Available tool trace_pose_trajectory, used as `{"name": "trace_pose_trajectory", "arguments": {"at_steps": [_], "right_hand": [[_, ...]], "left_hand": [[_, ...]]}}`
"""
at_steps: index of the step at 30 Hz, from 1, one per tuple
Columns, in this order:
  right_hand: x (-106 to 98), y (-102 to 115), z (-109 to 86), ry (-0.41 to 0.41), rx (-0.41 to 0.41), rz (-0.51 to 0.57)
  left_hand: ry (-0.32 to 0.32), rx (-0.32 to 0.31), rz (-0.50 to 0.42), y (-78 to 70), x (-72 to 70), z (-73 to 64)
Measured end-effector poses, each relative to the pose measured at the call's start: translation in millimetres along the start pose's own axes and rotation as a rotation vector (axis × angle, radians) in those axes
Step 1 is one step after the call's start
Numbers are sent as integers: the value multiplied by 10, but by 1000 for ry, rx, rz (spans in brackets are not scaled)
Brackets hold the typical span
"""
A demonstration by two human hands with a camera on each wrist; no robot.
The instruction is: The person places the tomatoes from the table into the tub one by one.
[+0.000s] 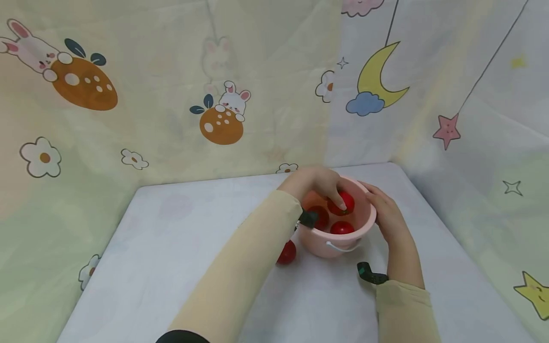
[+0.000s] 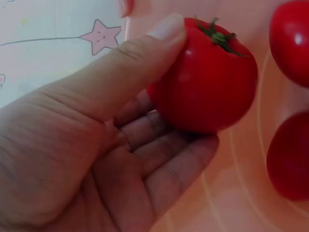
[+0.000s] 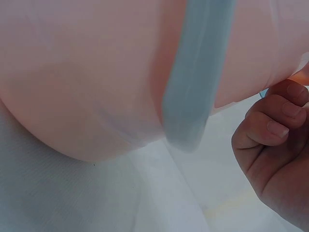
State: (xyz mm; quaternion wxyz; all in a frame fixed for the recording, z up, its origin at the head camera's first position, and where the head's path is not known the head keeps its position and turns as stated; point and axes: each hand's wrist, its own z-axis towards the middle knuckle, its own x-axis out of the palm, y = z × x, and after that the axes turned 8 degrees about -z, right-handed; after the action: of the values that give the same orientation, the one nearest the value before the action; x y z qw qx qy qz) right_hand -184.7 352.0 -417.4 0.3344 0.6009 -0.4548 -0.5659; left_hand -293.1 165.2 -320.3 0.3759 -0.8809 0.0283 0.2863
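Note:
A pink bucket (image 1: pixel 319 244) with a pale handle (image 1: pixel 339 247) stands on the white table. My left hand (image 1: pixel 318 183) reaches inside it and holds a red tomato (image 2: pixel 207 87), thumb on one side and fingers beneath, the green stem showing in the left wrist view. Two more tomatoes lie in the bucket, one darker tomato (image 1: pixel 320 218) on the left and another tomato (image 1: pixel 342 227) near the front wall. At the bucket's right side, my right hand (image 1: pixel 388 212) grips the rim; its curled fingers (image 3: pixel 275 129) appear in the right wrist view.
Another tomato (image 1: pixel 288 252) sits on the table just left of the bucket, partly hidden by my left sleeve (image 1: pixel 240 262). A patterned cloth (image 1: pixel 274 100) hangs behind the white table (image 1: pixel 180 238) and along its sides.

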Motion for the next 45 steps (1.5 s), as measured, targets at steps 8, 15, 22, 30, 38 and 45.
{"name": "trace_pose_trajectory", "arguments": {"at_steps": [8, 15, 22, 30, 38, 45], "right_hand": [[16, 4, 1, -7, -18, 1], [-3, -4, -6, -7, -16, -4], [16, 0, 5, -8, -18, -8], [-15, 4, 1, -4, 10, -16], [-7, 5, -8, 10, -2, -40], [-11, 3, 5, 5, -6, -42]], "left_hand": [[81, -63, -179, -12, 61, 11], [53, -121, -130, -10, 92, 54], [46, -84, -78, 55, 82, 118], [-16, -21, 37, 8, 69, 87], [-90, 37, 142, -9, 15, -119], [-173, 248, 188, 13, -163, -492]]}}
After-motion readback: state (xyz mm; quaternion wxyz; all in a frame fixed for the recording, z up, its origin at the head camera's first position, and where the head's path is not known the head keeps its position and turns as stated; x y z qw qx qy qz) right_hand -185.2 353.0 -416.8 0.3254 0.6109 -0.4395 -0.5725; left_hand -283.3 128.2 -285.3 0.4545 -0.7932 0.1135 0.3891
